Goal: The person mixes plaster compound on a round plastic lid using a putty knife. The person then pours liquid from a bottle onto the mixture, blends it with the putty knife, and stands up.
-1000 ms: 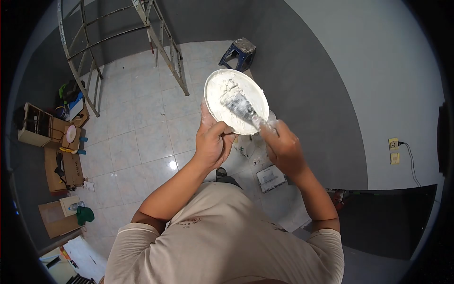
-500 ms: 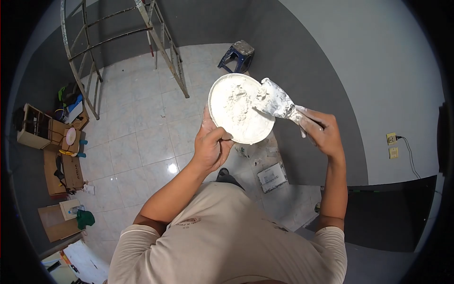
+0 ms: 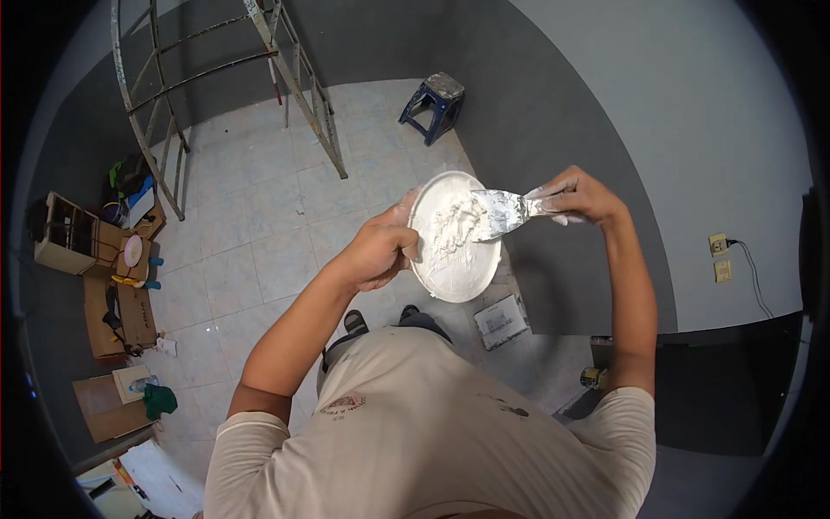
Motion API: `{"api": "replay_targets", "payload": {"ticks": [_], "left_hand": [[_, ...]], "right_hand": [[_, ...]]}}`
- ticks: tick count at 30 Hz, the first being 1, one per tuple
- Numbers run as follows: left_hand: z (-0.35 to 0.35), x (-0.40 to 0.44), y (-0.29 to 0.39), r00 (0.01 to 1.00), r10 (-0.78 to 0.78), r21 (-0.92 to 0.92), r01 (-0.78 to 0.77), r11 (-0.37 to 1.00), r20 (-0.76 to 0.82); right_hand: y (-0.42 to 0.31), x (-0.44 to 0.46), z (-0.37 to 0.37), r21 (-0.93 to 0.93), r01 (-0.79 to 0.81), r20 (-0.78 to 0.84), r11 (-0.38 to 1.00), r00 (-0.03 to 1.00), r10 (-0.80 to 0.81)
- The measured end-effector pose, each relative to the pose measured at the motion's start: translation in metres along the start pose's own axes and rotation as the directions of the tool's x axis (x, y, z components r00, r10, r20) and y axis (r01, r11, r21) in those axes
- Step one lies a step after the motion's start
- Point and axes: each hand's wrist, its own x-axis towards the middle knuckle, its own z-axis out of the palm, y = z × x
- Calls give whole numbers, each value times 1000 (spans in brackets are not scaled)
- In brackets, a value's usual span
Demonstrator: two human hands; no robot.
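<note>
A round white lid-like plate [image 3: 471, 275] is tilted in front of my body, with lumpy white paste [image 3: 451, 227] spread over its face. My left hand [image 3: 385, 249] grips its left edge, thumb at the rim and the other fingers mostly behind. In my right hand [image 3: 577, 197] is the handle of a wide putty knife [image 3: 504, 213], its metal blade smeared with white. The blade lies against the paste at the plate's right side. White residue coats the fingers of my right hand.
Metal scaffolding [image 3: 216, 67] stands at the upper left, and a blue stool [image 3: 435, 105] by the grey wall [image 3: 553, 130]. A rectangular white container [image 3: 501, 322] sits on the tiled floor [image 3: 233, 277]. Cardboard [image 3: 134, 316] lies left; a socket with a cord [image 3: 718, 245] is right.
The plate has moved down and slightly right, and is turned more steeply. My right hand swung out to the right and then rose slightly; the blade now points left into the paste.
</note>
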Motion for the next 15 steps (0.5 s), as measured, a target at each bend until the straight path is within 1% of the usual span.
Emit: {"api": "replay_targets", "payload": {"ticks": [1, 2, 3, 4, 5, 6, 7, 8, 9, 10, 11, 12, 13, 14, 15], "left_hand": [[6, 4, 1, 998, -60, 63, 60, 996, -2], [10, 8, 1, 993, -121, 128, 121, 984, -5], [12, 11, 1, 991, -133, 136, 132, 982, -4], [16, 16, 1, 989, -151, 148, 147, 978, 12], [18, 20, 2, 985, -168, 162, 161, 974, 30], [22, 24, 0, 983, -180, 175, 172, 970, 35], [27, 30, -3, 988, -156, 118, 154, 981, 12], [31, 34, -7, 991, -135, 59, 136, 989, -13], [33, 42, -8, 989, -149, 70, 150, 986, -14], [35, 51, -10, 989, -141, 11, 142, 990, -45], [36, 58, -12, 988, -130, -49, 126, 991, -80], [39, 64, -13, 987, -131, -40, 128, 991, -88], [43, 71, -13, 990, -45, -98, 32, 995, -133], [45, 79, -12, 982, 47, -150, -75, 986, -183], [44, 87, -10, 979, 65, -143, -94, 985, -195]], "right_hand": [[4, 9, -10, 10, 2, -1, 1000, 1000, -2], [8, 17, -21, -90, 74, 76, 993, 995, -67], [11, 22, -30, -183, 151, 155, 971, 980, -123], [-11, 20, -32, -200, 26, 189, 979, 982, 12], [-20, 24, -37, -187, 26, 179, 982, 984, 8], [-25, 27, -45, -241, 28, 247, 970, 968, 33], [-31, 30, -51, -294, 37, 313, 955, 948, 60], [-38, 32, -53, -325, 57, 331, 944, 942, 58], [-46, 33, -55, -311, 57, 325, 949, 944, 49], [-54, 35, -55, -383, 146, 347, 912, 938, -4], [-62, 37, -55, -453, 235, 375, 860, 925, -55], [-71, 34, -50, -576, 318, 356, 753, 927, -119], [-71, 28, -38, -572, 331, 362, 750, 923, -131], [-70, 16, -19, -744, 367, 219, 559, 924, -315], [-69, 4, 3, -880, 327, 116, 343, 851, -512]]}}
